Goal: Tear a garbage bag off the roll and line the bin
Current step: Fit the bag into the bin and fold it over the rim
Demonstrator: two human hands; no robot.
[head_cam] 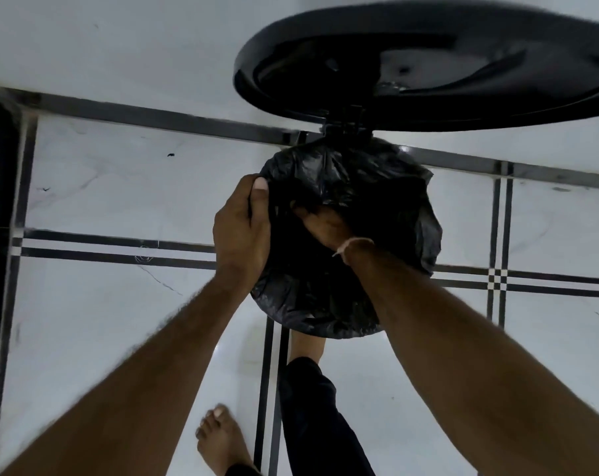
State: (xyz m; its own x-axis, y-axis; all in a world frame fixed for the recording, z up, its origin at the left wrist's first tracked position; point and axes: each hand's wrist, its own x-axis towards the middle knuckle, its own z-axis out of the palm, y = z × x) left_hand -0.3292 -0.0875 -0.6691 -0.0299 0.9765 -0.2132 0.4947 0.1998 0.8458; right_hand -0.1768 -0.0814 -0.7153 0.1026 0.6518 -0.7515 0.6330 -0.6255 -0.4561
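The black garbage bag [377,187] is already draped over the mouth of the bin [344,130], its film bunched and wrinkled around the rim, with the round lid [291,63] tipped up behind it. Your left hand [241,231] grips the bag's edge at the rim's left side, fingers curled round the outside and the thumb [259,197] pressed flat on top. Your right hand [325,225] reaches down into the bag's opening. Its fingers vanish in the dark film, so I cannot tell whether they are spread or pinching anything. A pale thread [354,243] circles that wrist.

One foot [306,345] sits tucked at the bin's base below the bag, probably on a pedal, though that is hidden. The other foot [219,438] stands on the white tiled floor [119,321].

The lining looks nearly done, and the risks are small but real. If you push deep with the right hand while the left grip slackens, the edge could slip off the rim and fall inside. A hard shove could stretch or puncture the thin film. If that foot lifts, the lid may drop onto your forearms.
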